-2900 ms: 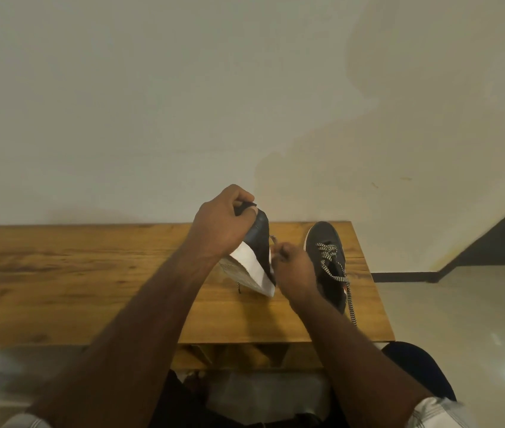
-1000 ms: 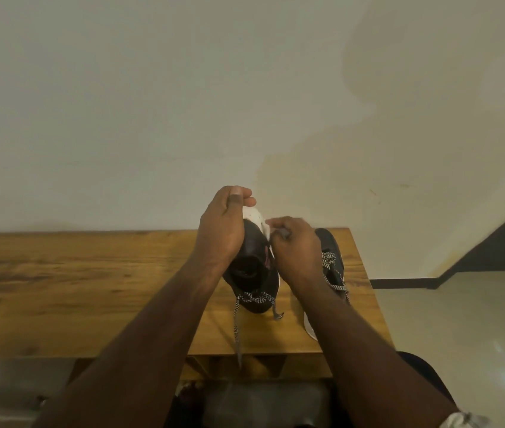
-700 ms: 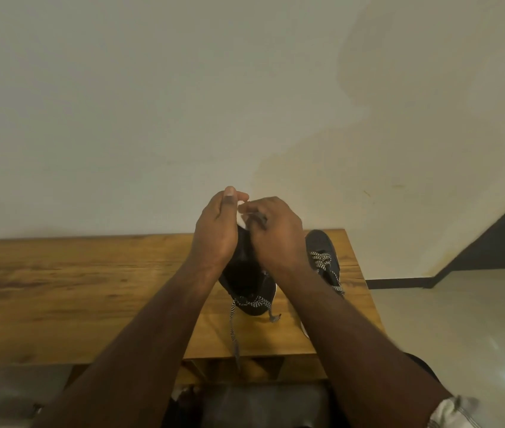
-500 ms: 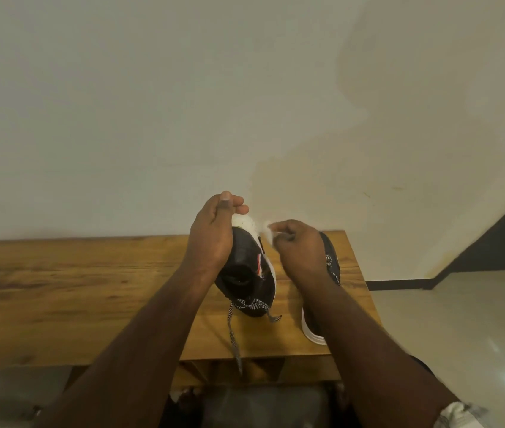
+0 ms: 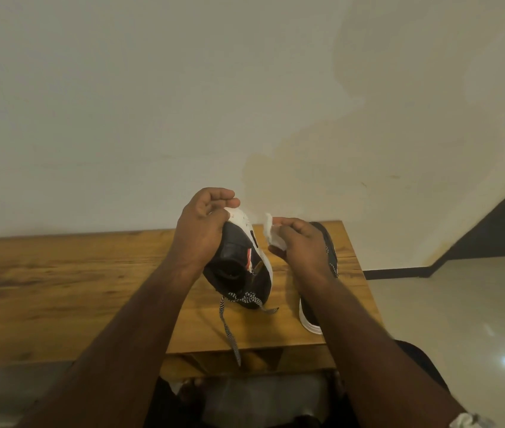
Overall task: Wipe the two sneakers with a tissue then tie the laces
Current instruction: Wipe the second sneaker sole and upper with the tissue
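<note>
Tissue poised just right of the raised sneaker's white sole.

Left hand (image 5: pixel 200 234) has its fingers wrapped round the lifted sneaker (image 5: pixel 240 267), long axis tipped up and away, loose laces (image 5: pixel 229 325) dangling over the worktop (image 5: pixel 60 285) edge. Just beside it, apart by a sliver, the right hand (image 5: pixel 305 250) pinches the crumpled tissue (image 5: pixel 273 234), fingers closed on it. Sole lies left of the tissue, nothing between. Second sneaker (image 5: pixel 310 318) rests behind the right forearm, untied I'd judge.
</note>
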